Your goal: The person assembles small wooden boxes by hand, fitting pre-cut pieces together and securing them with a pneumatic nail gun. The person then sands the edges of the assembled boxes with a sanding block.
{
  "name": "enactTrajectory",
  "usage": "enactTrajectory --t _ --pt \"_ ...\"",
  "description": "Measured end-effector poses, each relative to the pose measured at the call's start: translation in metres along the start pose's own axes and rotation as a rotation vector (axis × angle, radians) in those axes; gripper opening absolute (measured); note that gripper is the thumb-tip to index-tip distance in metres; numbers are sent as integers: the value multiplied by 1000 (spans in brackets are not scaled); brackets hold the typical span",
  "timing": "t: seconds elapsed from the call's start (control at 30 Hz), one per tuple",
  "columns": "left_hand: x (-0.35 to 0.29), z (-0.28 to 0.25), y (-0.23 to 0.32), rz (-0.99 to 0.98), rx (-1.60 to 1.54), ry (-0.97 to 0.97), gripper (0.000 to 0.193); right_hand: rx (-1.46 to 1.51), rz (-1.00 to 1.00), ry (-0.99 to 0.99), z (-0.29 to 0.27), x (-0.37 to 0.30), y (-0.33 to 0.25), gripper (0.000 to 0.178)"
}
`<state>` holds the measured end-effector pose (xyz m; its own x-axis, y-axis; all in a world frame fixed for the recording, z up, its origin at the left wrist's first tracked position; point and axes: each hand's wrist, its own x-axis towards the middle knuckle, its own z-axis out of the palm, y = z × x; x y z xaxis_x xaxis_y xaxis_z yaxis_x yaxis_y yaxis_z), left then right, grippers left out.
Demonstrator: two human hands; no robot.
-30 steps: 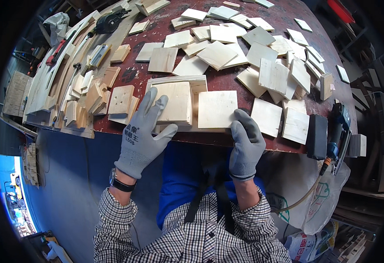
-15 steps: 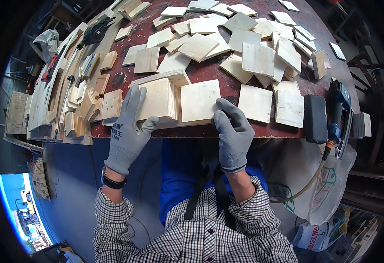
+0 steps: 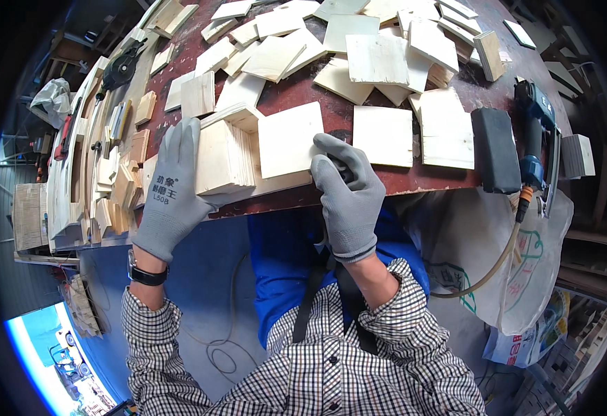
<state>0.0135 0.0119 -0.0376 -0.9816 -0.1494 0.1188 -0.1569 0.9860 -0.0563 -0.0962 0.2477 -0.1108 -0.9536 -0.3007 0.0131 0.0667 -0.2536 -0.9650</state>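
Both of my hands wear grey gloves. My left hand (image 3: 177,184) lies along the left side of a stack of square plywood pieces (image 3: 227,156), fingers stretched out and thumb near its front lower edge. A wooden strip (image 3: 244,116) stands behind the stack. Just right of the stack, a pale wooden square (image 3: 291,139) leans back with its face toward me. My right hand (image 3: 348,191) pinches this square at its right edge, fingers curled; the inside of the grip is dark and partly hidden.
Many loose wooden squares (image 3: 378,59) lie heaped across the red worktable (image 3: 282,97). Two squares (image 3: 382,136) rest right of my hand. Farther right are a black block (image 3: 495,149) and a blue-black air tool (image 3: 533,132) with a hose. Wood offcuts (image 3: 119,187) cover the left side.
The view has shifted, so the table appears tilted. My left hand has slid farther along the stack's side. My right hand stays at the square's right edge, with the square now closer against the stack.
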Motion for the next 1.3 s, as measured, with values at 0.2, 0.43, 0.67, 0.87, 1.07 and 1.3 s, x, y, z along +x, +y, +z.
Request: enactTrajectory --t 0.2,0.43,0.67,0.87,1.07,1.3 --pt "1 0 0 -22 -35 -19 121 -36 -5 8 3 1 -3 28" --pt "2 -3 -1 47 78 10 126 -103 -69 -11 4 2 -2 26" --pt "-1 14 4 -3 77 109 125 -293 -314 -72 3 1 9 26" --pt "-4 10 3 -17 57 85 131 -364 -293 -155 6 0 1 27" --pt "2 4 9 -25 78 50 130 -382 -325 -197 5 4 6 32" --pt "-7 5 -2 34 -36 36 123 -440 -269 -223 2 7 4 37"
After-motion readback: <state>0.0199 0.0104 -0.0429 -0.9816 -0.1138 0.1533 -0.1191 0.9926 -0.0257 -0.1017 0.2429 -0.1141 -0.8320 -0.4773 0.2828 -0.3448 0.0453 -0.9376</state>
